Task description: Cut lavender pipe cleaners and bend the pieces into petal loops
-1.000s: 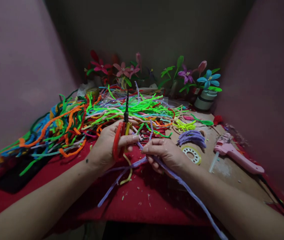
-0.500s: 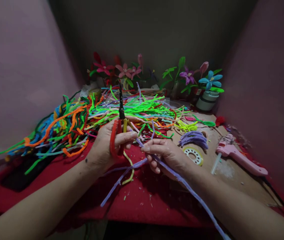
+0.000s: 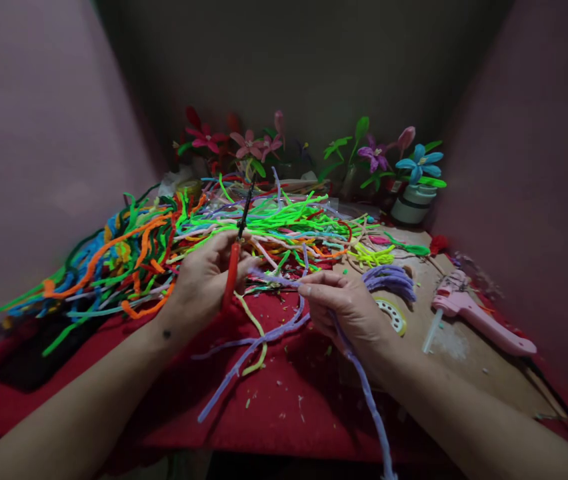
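Note:
My left hand (image 3: 204, 280) is closed round red-handled scissors (image 3: 234, 267), whose dark blades point up and away over the pile. My right hand (image 3: 347, 310) pinches a lavender pipe cleaner (image 3: 264, 340); one end reaches toward the scissors, and the rest runs under my palm and down past my right wrist. More lavender strands and a pale yellow one lie on the red cloth (image 3: 284, 407) between my hands.
A big heap of multicoloured pipe cleaners (image 3: 174, 233) covers the left and middle. Pipe-cleaner flowers (image 3: 244, 141) stand at the back, some in a white pot (image 3: 411, 200). On the right lie a pink glue gun (image 3: 469, 313), a tape roll (image 3: 394, 313) and a bunch of lavender pieces (image 3: 389, 277).
The scissors have tilted to the right and their handles look closer together. My right hand moved right and down a little, drawing the lavender pipe cleaner with it.

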### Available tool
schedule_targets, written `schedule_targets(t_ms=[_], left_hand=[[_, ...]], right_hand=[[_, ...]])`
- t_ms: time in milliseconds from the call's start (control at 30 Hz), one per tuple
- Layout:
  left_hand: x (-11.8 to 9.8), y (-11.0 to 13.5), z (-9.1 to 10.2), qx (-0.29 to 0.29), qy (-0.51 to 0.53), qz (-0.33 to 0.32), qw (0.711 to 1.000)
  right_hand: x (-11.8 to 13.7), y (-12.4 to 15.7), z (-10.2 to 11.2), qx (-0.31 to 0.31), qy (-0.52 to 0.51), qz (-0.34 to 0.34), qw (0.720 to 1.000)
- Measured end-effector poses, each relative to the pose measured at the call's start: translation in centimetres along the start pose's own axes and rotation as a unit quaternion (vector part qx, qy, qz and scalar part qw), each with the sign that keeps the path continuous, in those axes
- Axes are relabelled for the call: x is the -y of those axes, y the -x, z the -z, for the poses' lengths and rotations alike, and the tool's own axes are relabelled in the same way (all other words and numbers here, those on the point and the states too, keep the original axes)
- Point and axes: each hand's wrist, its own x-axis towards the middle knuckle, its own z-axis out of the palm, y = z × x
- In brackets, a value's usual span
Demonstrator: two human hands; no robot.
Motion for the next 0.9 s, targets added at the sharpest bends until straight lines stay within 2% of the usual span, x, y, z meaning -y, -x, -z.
schedule_targets(t_ms=[33, 100, 200, 300, 433, 533, 900], left_hand=[[0.3, 0.2, 0.3, -0.027, -0.069, -0.047, 0.996], [0.9, 0.7, 0.8, -0.061, -0.216, -0.152, 0.963], [1.7, 1.1, 1.0, -0.034, -0.375, -0.297, 0.877], [2.2, 1.1, 0.6, -0.002, -0.446, -0.381, 0.810], [2.6, 0.9, -0.2, 0.013, -0.523, -0.386, 0.760], [2.9, 0.9, -0.5, 0.022, -0.563, -0.376, 0.736], [3.3, 1.0, -0.7, 0.009, -0.603, -0.375, 0.704]], right_hand=[[0.1, 0.0, 0.1, -0.011, 0.004, 0.016, 1.000], [0.3, 0.1, 0.1, -0.041, 0.008, 0.047, 0.998], [0.7, 0.1, 0.2, -0.077, 0.003, 0.077, 0.994], [0.9, 0.0, 0.2, -0.080, -0.006, 0.086, 0.993], [0.9, 0.0, 0.2, -0.079, -0.022, 0.080, 0.993], [1.0, 0.1, 0.1, -0.084, -0.035, 0.077, 0.993], [0.9, 0.0, 0.2, -0.073, -0.033, 0.071, 0.994]])
